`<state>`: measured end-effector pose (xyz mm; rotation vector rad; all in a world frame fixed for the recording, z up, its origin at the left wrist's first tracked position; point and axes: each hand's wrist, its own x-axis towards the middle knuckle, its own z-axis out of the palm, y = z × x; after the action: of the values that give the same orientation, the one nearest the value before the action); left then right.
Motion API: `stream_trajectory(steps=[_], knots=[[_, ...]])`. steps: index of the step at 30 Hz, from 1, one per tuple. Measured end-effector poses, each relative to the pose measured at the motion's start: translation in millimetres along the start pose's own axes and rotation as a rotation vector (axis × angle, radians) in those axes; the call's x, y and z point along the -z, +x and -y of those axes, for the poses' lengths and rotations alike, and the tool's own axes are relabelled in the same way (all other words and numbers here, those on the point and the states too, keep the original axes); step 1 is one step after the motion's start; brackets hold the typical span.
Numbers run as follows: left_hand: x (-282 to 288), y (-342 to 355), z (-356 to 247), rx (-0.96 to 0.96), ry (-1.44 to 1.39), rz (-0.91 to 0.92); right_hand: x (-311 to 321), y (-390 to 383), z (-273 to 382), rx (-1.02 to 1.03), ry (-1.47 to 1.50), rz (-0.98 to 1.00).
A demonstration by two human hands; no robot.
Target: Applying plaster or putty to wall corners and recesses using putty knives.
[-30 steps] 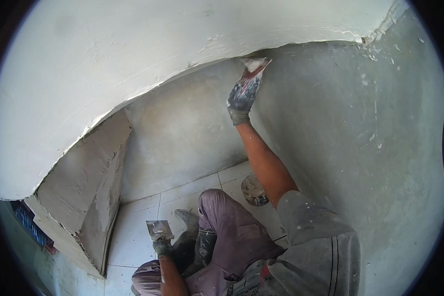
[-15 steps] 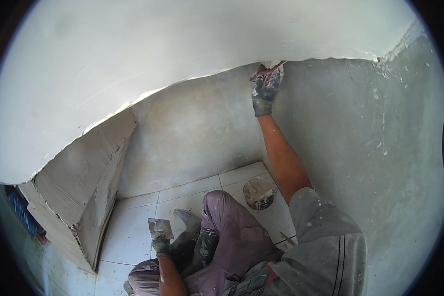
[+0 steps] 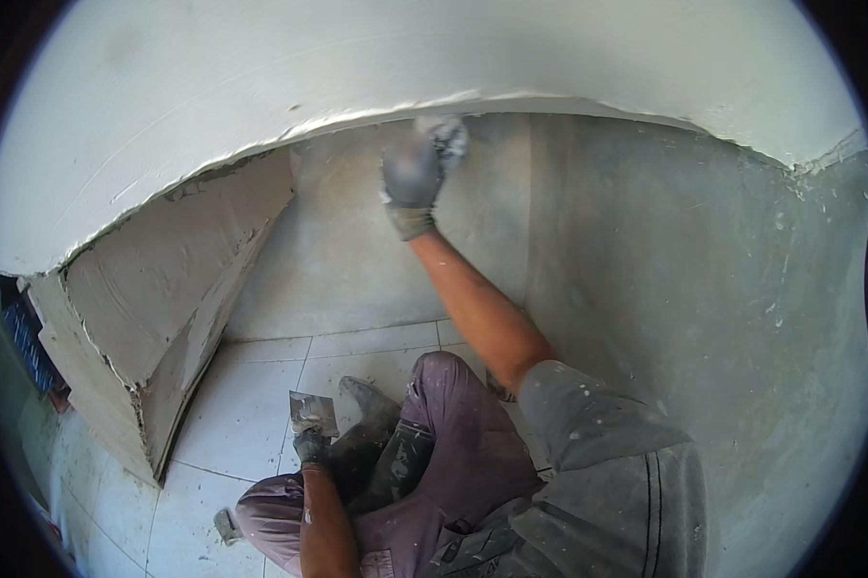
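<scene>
My left hand [image 3: 311, 446], in a dark glove, is low in front of my folded legs. It grips a wide square putty knife [image 3: 314, 412] with pale putty smeared on its blade. My right hand [image 3: 417, 178], in a grey glove with a light cuff, is raised just under the lower edge of a smooth white plastered surface [image 3: 434, 53]. Motion blurs its fingers. A whitish patch shows at its upper right, and I cannot make out whether that is putty, the glove or something held.
A bare grey wall [image 3: 646, 250] stands at the right. A box-like plastered structure [image 3: 164, 299] with rough edges slants down at the left. The floor has white tiles [image 3: 236, 424]. My right arm mostly hides a bucket [image 3: 497, 387]. A blue striped thing [image 3: 27, 347] shows at far left.
My right hand has swept left along the white surface's lower edge, away from the wall corner. The bucket has gone mostly behind my arm. My left hand still holds the putty knife.
</scene>
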<state>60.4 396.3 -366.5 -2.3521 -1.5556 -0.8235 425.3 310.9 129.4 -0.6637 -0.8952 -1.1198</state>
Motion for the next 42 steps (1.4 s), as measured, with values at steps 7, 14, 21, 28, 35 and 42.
stream_trajectory(steps=[7,14,21,28,35,42], knots=[[9.3,-12.0,-14.4,0.341,-1.152,-0.221,-65.2,-31.5,87.4,-0.264,0.197,0.001],[108.7,-19.5,-65.4,0.15,-0.506,-0.199,-3.7,-126.8,131.5,-0.632,0.93,0.24],[198.0,18.9,-110.2,0.188,-0.64,-0.521,82.4,-169.5,76.4,-1.628,1.454,0.767],[204.8,11.9,-104.8,0.148,-1.187,-0.569,78.7,-154.2,100.6,-1.882,1.685,0.722],[221.9,13.7,-112.8,-0.075,-0.584,-0.575,99.5,-140.7,125.5,-1.215,1.194,1.099],[208.7,35.0,-140.0,0.123,-1.29,-0.621,106.5,-144.9,127.9,-0.93,1.18,1.297]])
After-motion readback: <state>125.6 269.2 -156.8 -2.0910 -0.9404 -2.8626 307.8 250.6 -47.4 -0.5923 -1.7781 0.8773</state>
